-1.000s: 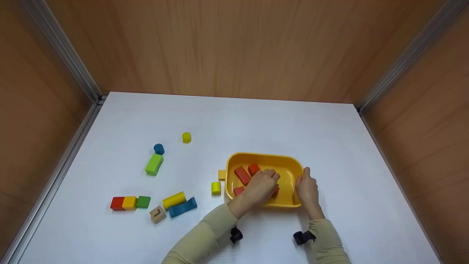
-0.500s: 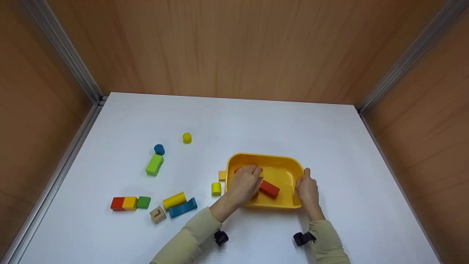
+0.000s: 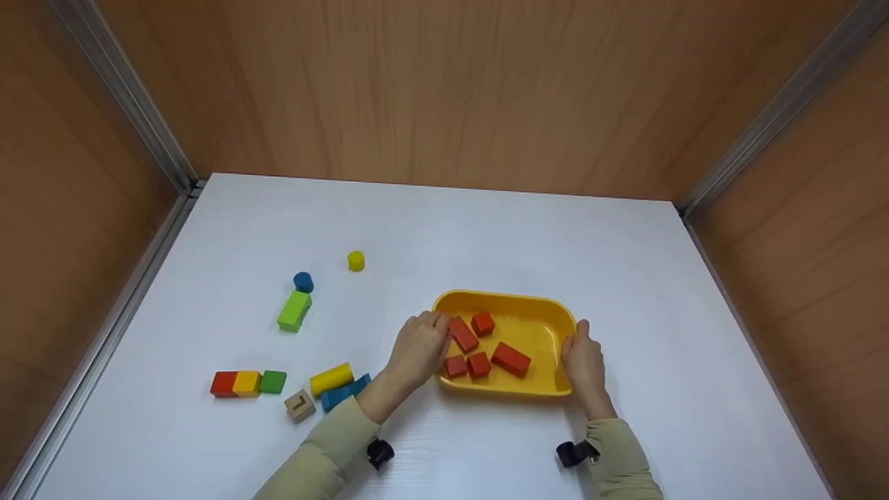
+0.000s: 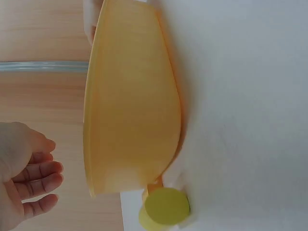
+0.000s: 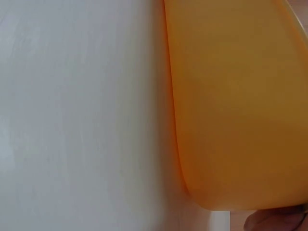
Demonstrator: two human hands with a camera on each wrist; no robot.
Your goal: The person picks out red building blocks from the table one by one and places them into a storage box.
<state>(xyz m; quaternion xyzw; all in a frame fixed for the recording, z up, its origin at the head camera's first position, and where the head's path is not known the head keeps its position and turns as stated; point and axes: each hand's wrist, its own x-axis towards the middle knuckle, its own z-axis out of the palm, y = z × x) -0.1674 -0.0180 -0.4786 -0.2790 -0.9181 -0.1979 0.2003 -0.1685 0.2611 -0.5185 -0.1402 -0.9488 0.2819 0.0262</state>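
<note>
A yellow plastic bin (image 3: pixel 535 326) holds several red wooden blocks: two oblong ones (image 3: pixel 511 359) and a few cubes (image 3: pixel 479 364). My left hand (image 3: pixel 418 349) hovers at the bin's left rim and hides part of it. In the left wrist view that hand (image 4: pixel 31 175) has loosely bent fingers with nothing between them, higher than the bin wall (image 4: pixel 130 96). My right hand (image 3: pixel 585 361) grips the bin's right end, thumb along the rim. Only a bit of its fingers (image 5: pixel 274 219) shows in the right wrist view, against the bin's outer wall (image 5: pixel 240 120).
Left of the bin lie a yellow cylinder (image 3: pixel 332 378), a blue block (image 3: pixel 345 393) and a wooden cube (image 3: pixel 299 405). Red (image 3: pixel 223 384), orange (image 3: pixel 247 383) and green (image 3: pixel 273 381) cubes form a row. Farther back are a light-green block (image 3: pixel 294 311), blue cylinder (image 3: pixel 303 281) and small yellow cylinder (image 3: pixel 356 260).
My left hand has moved leftward out of the bin to its left rim, uncovering the red blocks. The right hand has stayed on the bin's right end.
</note>
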